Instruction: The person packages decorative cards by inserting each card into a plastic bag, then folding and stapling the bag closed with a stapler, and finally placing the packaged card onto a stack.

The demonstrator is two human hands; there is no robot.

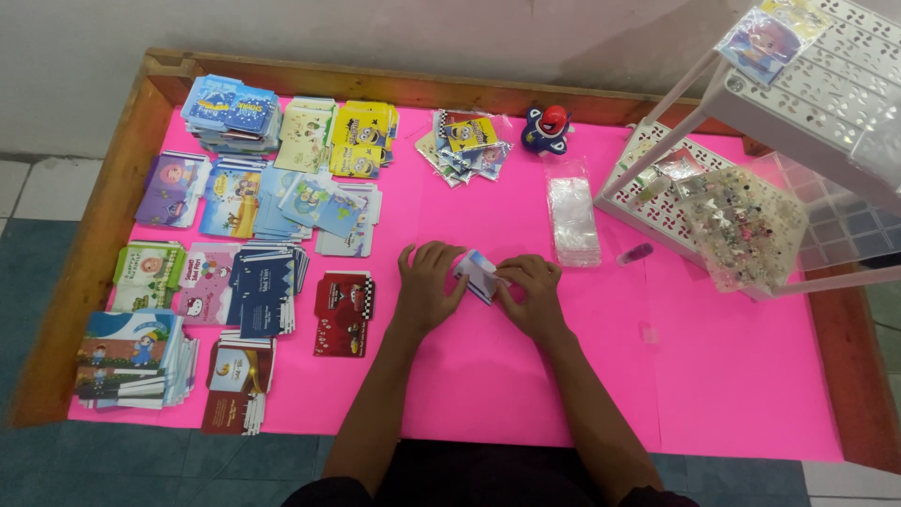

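At center frame, your left hand (pixel 427 282) and right hand (pixel 533 296) pinch a small white-and-blue envelope (pixel 479 274) above the pink tabletop (pixel 488 376), each grip pressed on it, long axis slanting upper left to lower right.

Between the left hand (pixel 427 286) and right hand (pixel 532 296), much of the small envelope (pixel 479 274) is covered. The white rack (pixel 751 103), right of it, runs off the picture's edge; its packets' contents are too small to tell.
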